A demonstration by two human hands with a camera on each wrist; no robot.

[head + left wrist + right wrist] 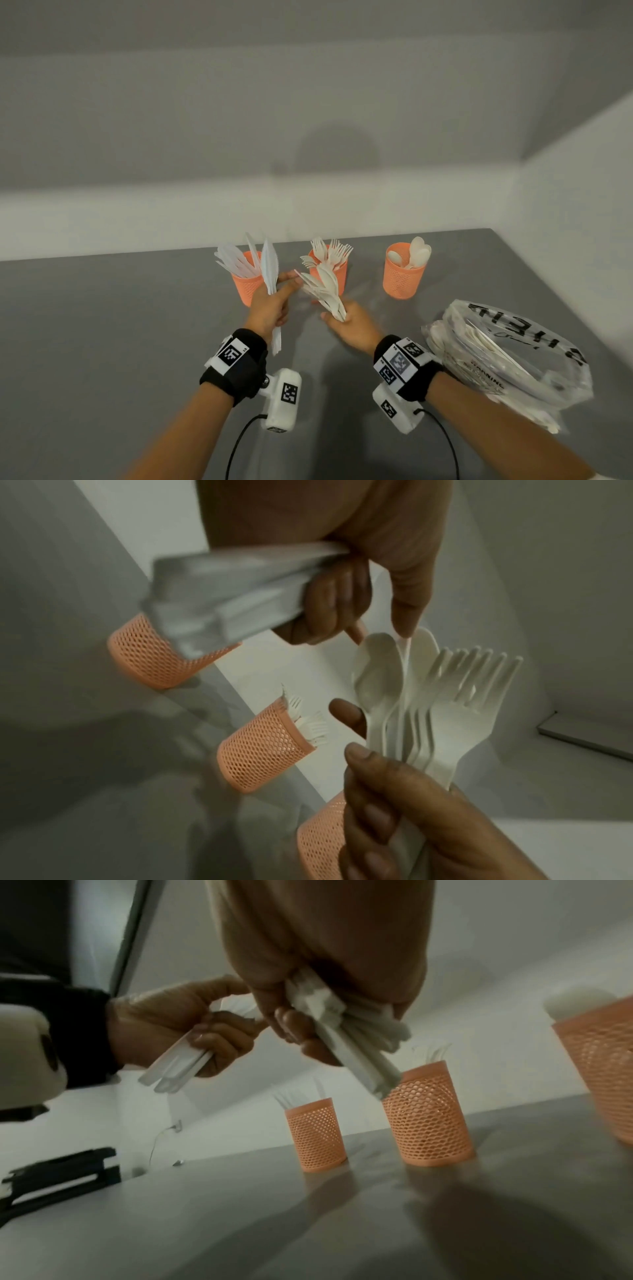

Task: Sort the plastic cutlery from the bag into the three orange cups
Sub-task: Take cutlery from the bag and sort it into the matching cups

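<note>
Three orange mesh cups stand in a row: the left cup (246,286) holds knives, the middle cup (334,275) forks, the right cup (404,275) spoons. My left hand (274,303) grips a bundle of white knives (270,270) in front of the left cup, with its forefinger stretched out to the other bundle. My right hand (349,325) grips a fanned bundle of spoons and forks (322,287) by the handles, in front of the middle cup. In the left wrist view the forefinger tip (407,623) touches the spoon heads (380,674) beside the forks (469,696).
The clear plastic bag (507,356), with black lettering and more white cutlery inside, lies on the grey table (120,325) to the right of my right arm. White walls close the table at the back and right. A black object (61,1175) sits at the table's far left.
</note>
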